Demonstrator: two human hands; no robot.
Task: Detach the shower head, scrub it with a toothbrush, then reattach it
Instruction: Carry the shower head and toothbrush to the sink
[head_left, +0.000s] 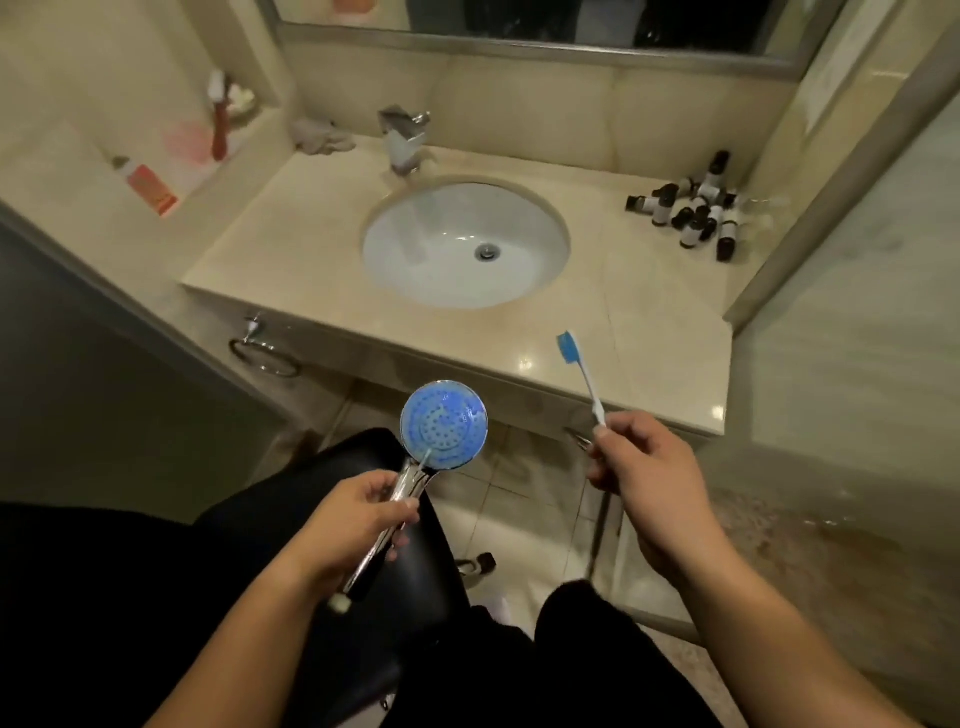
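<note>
Detached shower head (443, 425) held low and left of centre in the frame, round blue spray face turned up toward the camera, chrome handle gripped in the curled fingers of the left hand (358, 512). Toothbrush (581, 375) pinched at its white handle end between thumb and fingers of the right hand (649, 473), lower right of centre, blue bristle end raised toward the upper left, well apart from the shower head. Behind both, across mid-frame, a beige stone bench (649, 322) with an oval white sink (465, 244) and a chrome tap (405, 137) above it. At upper right of the bench, a cluster of small dark bottles (693, 210), some lying on their sides. On a ledge at upper left, a red-handled brush (219, 117) and an orange tube (150, 189). Crumpled cloth (322, 136) left of the tap.
</note>
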